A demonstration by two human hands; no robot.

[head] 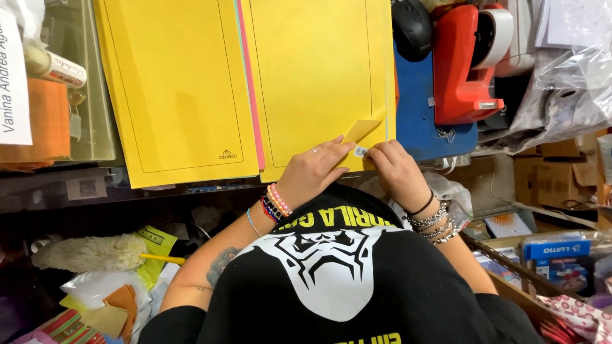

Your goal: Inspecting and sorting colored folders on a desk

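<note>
A small white barcode sticker (361, 151) is pinched between the left hand (315, 171) and the right hand (396, 169), both grips closed on it, at the lower corner of a yellow folder (319, 76). A second yellow folder (175, 89) is laid beside it; a red tape dispenser (462, 70) is standing on a blue pad (414, 121)

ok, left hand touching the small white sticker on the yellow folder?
Touching. The head view shows the left hand with its fingertips laid against the small white sticker at the yellow folder corner, no gap visible; the right hand pinches beside it.
</note>
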